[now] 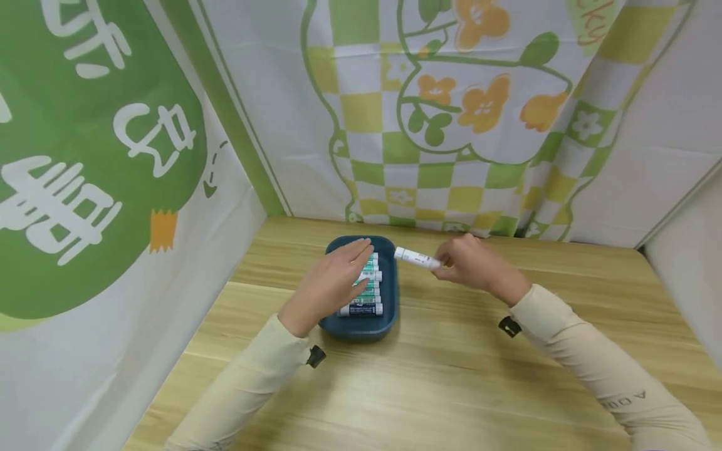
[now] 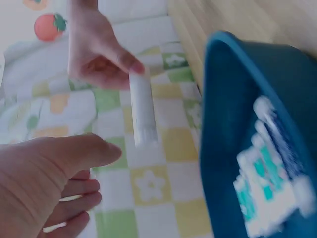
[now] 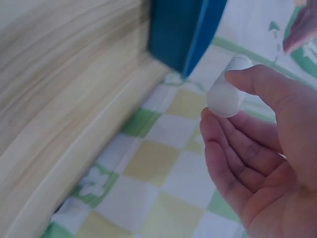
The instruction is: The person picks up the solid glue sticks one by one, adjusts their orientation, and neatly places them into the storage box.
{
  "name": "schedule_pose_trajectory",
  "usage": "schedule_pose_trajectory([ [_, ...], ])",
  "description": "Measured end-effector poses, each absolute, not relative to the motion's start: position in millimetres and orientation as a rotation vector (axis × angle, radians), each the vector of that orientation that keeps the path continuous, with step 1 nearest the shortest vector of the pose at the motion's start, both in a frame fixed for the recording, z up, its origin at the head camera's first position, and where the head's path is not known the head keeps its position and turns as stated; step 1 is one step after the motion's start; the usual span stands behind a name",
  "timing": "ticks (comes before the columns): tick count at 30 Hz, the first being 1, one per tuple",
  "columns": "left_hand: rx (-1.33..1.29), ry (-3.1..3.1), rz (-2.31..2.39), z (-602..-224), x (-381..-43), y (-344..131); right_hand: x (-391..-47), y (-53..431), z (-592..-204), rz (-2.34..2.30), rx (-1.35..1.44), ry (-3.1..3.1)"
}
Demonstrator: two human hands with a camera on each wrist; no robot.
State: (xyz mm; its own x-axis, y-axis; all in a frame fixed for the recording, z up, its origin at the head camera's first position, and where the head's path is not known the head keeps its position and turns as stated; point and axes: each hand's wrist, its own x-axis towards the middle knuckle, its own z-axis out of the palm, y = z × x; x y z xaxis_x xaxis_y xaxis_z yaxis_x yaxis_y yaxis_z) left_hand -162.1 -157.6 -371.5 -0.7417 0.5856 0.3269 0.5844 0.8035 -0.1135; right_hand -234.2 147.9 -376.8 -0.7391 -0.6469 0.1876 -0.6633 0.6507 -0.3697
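My right hand (image 1: 470, 263) pinches one end of a white capped tube (image 1: 416, 257), shaped like a glue stick, between thumb and fingers. Its free end points left, close to the right rim of a dark blue tray (image 1: 392, 313). Above the tray, my left hand (image 1: 333, 275) is held with fingers extended and nothing in its grasp; it hides the tray's left part. Several similar tubes (image 1: 369, 285) in white and teal lie in a row inside the tray. A dark navy one (image 1: 363, 309) is at the row's near end. The left wrist view shows the held tube (image 2: 142, 109) beyond my left thumb.
The tray stands on a wooden table (image 1: 440, 376), toward its back edge. Behind the table hangs a checkered, flowered cloth (image 1: 417, 175). A green and white printed cloth (image 1: 101, 250) hangs at the left, and a pale cloth (image 1: 688, 257) at the right.
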Motion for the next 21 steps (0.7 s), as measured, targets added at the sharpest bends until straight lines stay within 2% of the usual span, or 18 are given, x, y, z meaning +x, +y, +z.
schedule_pose_trajectory([
  [10,-1.041,-2.246,0.165,-370.7,-179.3,-99.3,-215.2,128.3,-361.7,0.824,1.106,-2.799],
  [21,-1.036,-2.177,0.148,-376.8,-182.7,-89.5,-204.2,125.6,-354.4,0.890,1.103,-2.749],
])
